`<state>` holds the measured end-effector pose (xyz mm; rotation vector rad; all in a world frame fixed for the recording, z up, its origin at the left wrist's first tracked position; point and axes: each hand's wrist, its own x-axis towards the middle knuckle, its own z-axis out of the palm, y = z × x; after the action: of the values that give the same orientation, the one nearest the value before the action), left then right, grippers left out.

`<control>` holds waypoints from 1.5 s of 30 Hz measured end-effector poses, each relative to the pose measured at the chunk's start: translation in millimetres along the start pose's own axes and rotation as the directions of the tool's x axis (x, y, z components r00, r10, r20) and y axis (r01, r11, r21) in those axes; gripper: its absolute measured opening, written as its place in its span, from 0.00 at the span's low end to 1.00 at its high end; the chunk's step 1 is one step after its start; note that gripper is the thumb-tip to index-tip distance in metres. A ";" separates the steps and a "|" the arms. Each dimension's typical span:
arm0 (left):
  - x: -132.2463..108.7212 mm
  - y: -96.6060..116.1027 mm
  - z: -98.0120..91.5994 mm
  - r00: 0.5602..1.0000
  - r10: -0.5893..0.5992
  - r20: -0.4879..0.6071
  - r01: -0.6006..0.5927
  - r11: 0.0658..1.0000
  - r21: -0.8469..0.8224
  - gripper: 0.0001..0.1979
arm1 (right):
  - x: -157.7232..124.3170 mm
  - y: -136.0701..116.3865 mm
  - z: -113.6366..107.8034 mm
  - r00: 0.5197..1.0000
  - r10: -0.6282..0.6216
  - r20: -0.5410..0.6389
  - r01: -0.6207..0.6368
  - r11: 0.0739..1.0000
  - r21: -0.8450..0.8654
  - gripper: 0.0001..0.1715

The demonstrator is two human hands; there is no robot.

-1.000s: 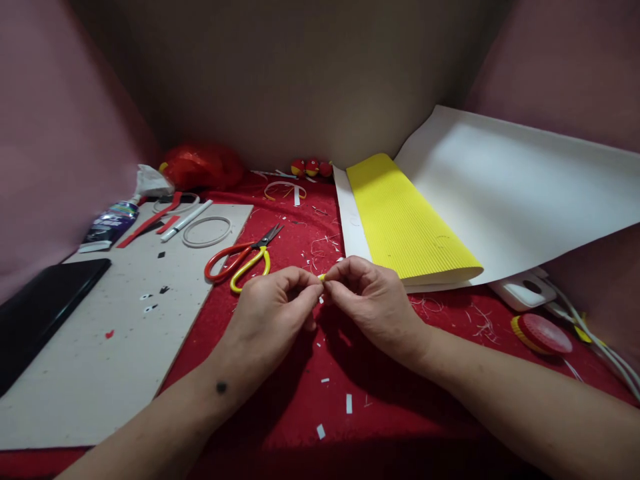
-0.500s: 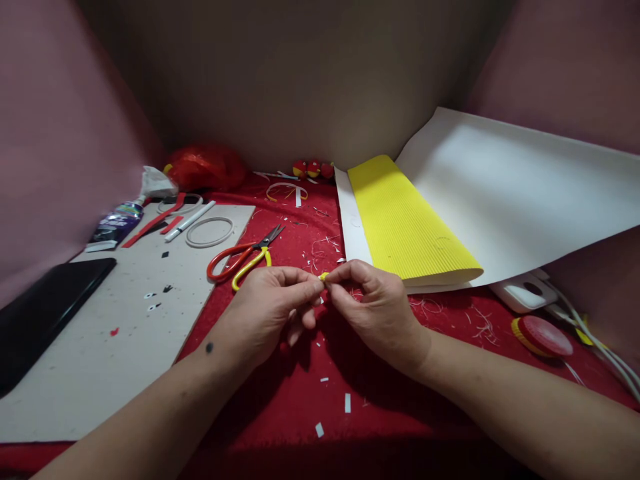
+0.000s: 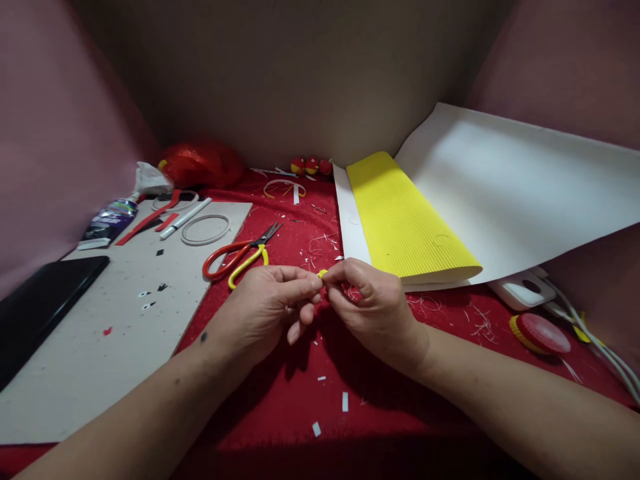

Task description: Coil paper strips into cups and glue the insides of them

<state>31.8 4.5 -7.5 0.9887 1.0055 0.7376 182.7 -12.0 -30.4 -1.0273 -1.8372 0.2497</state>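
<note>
Between my two hands is a tiny yellow piece, mostly covered by fingertips; it looks like a bit of yellow paper. My left hand pinches it from the left with thumb and forefinger, the other fingers loosely curled below. From the right, my right hand pinches the same piece, its fingers bent inward. Just beyond my left hand lie scissors with one red and one yellow handle, blades slightly apart. Behind my right hand rests a folded sheet of yellow corrugated paper.
A large white sheet curls up at the right. Beneath its edge sits a white device with cables. The grey board at left carries a black slab, a marker and a ring. Scraps litter the red cloth.
The view has shifted slightly, so the table things appear a little further left and up. Both hands keep their pinch on the yellow piece, with only small finger movement.
</note>
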 end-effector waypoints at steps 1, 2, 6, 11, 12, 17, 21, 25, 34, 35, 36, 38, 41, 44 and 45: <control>0.2 -0.1 0.2 1.000 -0.004 0.000 0.004 1.000 -0.006 0.08 | 0.0 0.3 -0.2 1.000 -0.015 0.008 0.015 1.000 -0.003 0.09; 0.5 -0.1 0.3 1.000 -0.008 0.001 0.008 1.000 -0.011 0.08 | 0.0 0.6 -0.4 0.999 -0.028 0.016 0.028 1.000 -0.005 0.09; 2.0 -0.5 0.6 1.000 -0.012 0.004 0.012 1.000 -0.025 0.08 | -0.3 2.1 -0.7 0.998 -0.044 0.040 0.045 0.999 -0.025 0.09; 3.6 -1.8 2.7 1.000 -0.009 -0.013 0.009 0.999 -0.042 0.07 | -0.8 3.3 0.7 0.998 -0.051 0.047 0.053 0.997 -0.053 0.09; 3.7 -2.0 3.3 1.000 -0.005 -0.021 0.004 0.999 -0.045 0.07 | -0.6 3.2 0.8 0.998 -0.043 0.042 0.045 0.998 -0.049 0.09; 3.1 -1.6 4.3 0.999 0.007 -0.041 -0.009 0.998 -0.059 0.04 | 1.7 0.8 -0.1 0.998 0.069 0.013 -0.070 0.996 0.054 0.09; 3.2 -1.7 4.9 0.999 0.019 -0.036 -0.021 0.998 -0.059 0.04 | 4.4 1.2 -0.9 0.965 0.258 0.054 -0.263 0.935 0.240 0.07; 2.6 -1.4 6.2 0.999 0.034 -0.039 -0.035 0.999 -0.021 0.04 | 7.5 3.4 -0.8 0.881 0.441 0.170 -0.467 0.756 0.458 0.03; -11.2 10.7 5.2 0.939 0.262 -0.224 -0.161 0.909 0.385 0.06 | 14.2 4.1 -4.5 0.752 0.541 0.377 -0.630 0.421 0.653 0.04; -11.8 12.8 4.8 0.940 0.265 -0.214 -0.158 0.897 0.414 0.06 | 14.3 4.8 -4.7 0.744 0.533 0.403 -0.641 0.398 0.657 0.04; -12.0 15.1 4.3 0.945 0.266 -0.191 -0.160 0.884 0.440 0.06 | 14.2 5.6 -4.7 0.735 0.522 0.433 -0.653 0.372 0.660 0.05; -11.7 19.2 2.6 0.957 0.269 -0.108 -0.186 0.856 0.483 0.05 | 13.6 7.7 -4.4 0.715 0.487 0.501 -0.677 0.307 0.669 0.05; -10.6 22.3 -1.4 0.971 0.237 0.029 -0.218 0.831 0.511 0.04 | 12.8 10.8 -3.6 0.685 0.431 0.587 -0.706 0.195 0.680 0.05; -10.2 20.4 -4.5 0.973 0.214 0.084 -0.226 0.823 0.521 0.03 | 13.0 12.5 -3.4 0.655 0.391 0.647 -0.737 0.140 0.661 0.04; -10.4 19.0 -4.7 0.969 0.231 0.082 -0.239 0.819 0.521 0.03 | 13.3 12.7 -3.4 0.643 0.386 0.662 -0.749 0.137 0.648 0.04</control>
<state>22.3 4.4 12.6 1.6226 1.1111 0.6623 190.2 4.9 -27.3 -0.8166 -1.0571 1.8554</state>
